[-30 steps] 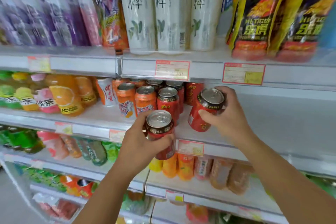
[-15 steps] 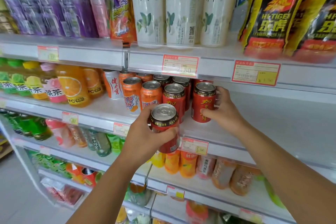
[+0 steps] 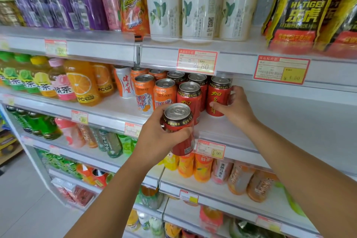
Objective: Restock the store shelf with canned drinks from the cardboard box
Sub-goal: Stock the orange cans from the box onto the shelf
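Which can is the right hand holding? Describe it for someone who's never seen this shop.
Find the shelf where short cans stand beneath tall white bottles. At the right end of that cluster is a red can with yellow characters, gripped by the right hand. It is the rightmost can there; its twin is held off the shelf by the left hand.

The held can [image 3: 179, 129] in your left hand [image 3: 154, 141] has a glossy red printed wall and a dull silver metal lid. The shelved can [image 3: 219, 98] in your right hand [image 3: 237, 108], at 1 o'clock from it, looks the same. The shelf [image 3: 289, 121] is smooth, matt white. At 9 o'clock the orange bottles [image 3: 83, 83] are shiny clear plastic, and the price tags [image 3: 197, 61] are paper
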Demonstrator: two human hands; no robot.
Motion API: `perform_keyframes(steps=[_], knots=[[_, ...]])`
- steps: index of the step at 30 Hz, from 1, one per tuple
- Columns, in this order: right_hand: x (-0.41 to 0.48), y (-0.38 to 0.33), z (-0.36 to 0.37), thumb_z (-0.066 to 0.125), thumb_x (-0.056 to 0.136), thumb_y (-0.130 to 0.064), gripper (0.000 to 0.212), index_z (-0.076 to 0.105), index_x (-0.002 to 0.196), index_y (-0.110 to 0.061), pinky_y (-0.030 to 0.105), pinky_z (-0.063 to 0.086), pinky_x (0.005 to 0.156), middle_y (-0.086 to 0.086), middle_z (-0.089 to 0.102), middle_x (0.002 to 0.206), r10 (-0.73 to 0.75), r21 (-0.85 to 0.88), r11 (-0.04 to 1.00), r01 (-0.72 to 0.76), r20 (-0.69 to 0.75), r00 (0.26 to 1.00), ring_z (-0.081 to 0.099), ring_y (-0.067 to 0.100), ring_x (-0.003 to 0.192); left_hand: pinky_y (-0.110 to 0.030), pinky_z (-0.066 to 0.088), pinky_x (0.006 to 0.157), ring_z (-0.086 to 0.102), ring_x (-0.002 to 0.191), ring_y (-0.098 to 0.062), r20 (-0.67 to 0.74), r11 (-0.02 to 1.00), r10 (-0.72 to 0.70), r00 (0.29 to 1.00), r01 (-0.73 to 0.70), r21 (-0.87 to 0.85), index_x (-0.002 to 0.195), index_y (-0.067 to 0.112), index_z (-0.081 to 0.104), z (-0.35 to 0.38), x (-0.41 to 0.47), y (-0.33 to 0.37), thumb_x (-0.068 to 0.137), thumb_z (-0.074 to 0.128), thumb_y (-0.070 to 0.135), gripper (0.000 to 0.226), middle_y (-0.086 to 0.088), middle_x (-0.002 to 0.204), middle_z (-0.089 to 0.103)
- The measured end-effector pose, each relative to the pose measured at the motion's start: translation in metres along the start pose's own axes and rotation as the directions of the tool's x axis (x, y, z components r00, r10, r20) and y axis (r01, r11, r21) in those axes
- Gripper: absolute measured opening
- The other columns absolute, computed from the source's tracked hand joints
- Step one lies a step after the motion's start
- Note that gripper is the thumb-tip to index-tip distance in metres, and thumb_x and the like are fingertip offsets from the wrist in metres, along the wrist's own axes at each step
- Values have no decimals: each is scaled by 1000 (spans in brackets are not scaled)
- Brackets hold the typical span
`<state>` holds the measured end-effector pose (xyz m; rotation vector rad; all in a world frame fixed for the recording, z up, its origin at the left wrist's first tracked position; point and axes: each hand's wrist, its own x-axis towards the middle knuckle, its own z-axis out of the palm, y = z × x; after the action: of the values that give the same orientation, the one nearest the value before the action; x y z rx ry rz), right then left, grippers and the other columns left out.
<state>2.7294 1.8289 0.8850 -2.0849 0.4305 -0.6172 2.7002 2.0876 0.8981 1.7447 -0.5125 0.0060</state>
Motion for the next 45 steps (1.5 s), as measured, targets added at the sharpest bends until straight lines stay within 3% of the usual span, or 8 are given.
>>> perform_keyframes(steps=[6, 9, 12, 22, 29, 37, 40, 45], knots=[[-53, -19, -21, 71, 84, -28, 51, 45, 127, -25, 32, 50, 85, -1, 55, 112, -177, 7, 983, 182, -199, 964, 58, 12, 97, -8, 48, 71, 64, 89, 6, 24, 1000, 13, 1000, -13, -13, 104, 39, 60, 2, 3, 6, 70, 87, 17, 49, 23, 95, 70], [-97, -30, -30, 70, 82, -28, 48, 45, 122, -35, 27, 48, 89, -13, 58, 108, -291, 70, 956, 286, 76, 954, 57, 1, 100, -7, 47, 71, 65, 91, 3, 33, 999, 25, 999, -24, -34, 108, 35, 62, 7, 8, 13, 71, 85, 14, 48, 16, 99, 72], [-122, -37, -24, 77, 67, -49, 83, 33, 137, -44, 17, 40, 97, -24, 48, 130, -309, 96, 951, 295, 373, 875, 48, -7, 118, -6, 46, 70, 66, 87, 5, 49, 995, 72, 996, -69, -68, 112, 28, 63, 19, 11, 23, 72, 84, 11, 49, 13, 99, 72], [-115, -42, -24, 87, 62, -41, 65, 53, 117, -42, 8, 46, 77, -23, 66, 105, -207, 145, 969, 198, 55, 977, 60, -10, 94, -21, 48, 94, 59, 111, 3, 17, 990, 129, 991, -128, -65, 130, 28, 56, 43, 6, 19, 66, 80, 51, 72, 16, 118, 66], [-73, -24, -26, 86, 65, -20, 62, 55, 117, -29, 27, 51, 87, -13, 68, 104, -107, 110, 989, 99, 67, 992, 64, 0, 95, -32, 41, 99, 51, 113, -24, 34, 611, 368, 929, -269, 745, 117, 16, 65, 14, 19, -55, 73, 74, 58, 61, 0, 114, 65], [-65, -18, -15, 83, 71, -19, 66, 43, 122, -27, 12, 43, 73, -5, 61, 112, -56, 80, 996, 44, 146, 988, 59, -8, 88, -35, 43, 97, 51, 110, -24, -8, 635, 450, 893, -314, 705, 117, 17, 64, 19, 18, -86, 70, 66, 63, 66, 0, 111, 62], [-64, -17, -13, 84, 63, -35, 72, 43, 123, -32, 24, 47, 85, 0, 53, 117, -55, -17, 998, 57, 128, 990, 58, 0, 94, -37, 44, 97, 51, 111, -24, -13, 646, 462, 887, -326, 691, 117, 17, 64, 19, 18, -88, 70, 69, 61, 65, 0, 112, 61], [-65, -17, -8, 86, 68, -23, 67, 43, 119, -25, 18, 48, 79, -18, 56, 97, -84, 0, 996, 84, 70, 994, 56, -6, 87, -38, 44, 98, 52, 111, -24, -18, 653, 480, 877, -344, 675, 117, 17, 65, 19, 22, -94, 70, 69, 63, 66, 0, 113, 61]])
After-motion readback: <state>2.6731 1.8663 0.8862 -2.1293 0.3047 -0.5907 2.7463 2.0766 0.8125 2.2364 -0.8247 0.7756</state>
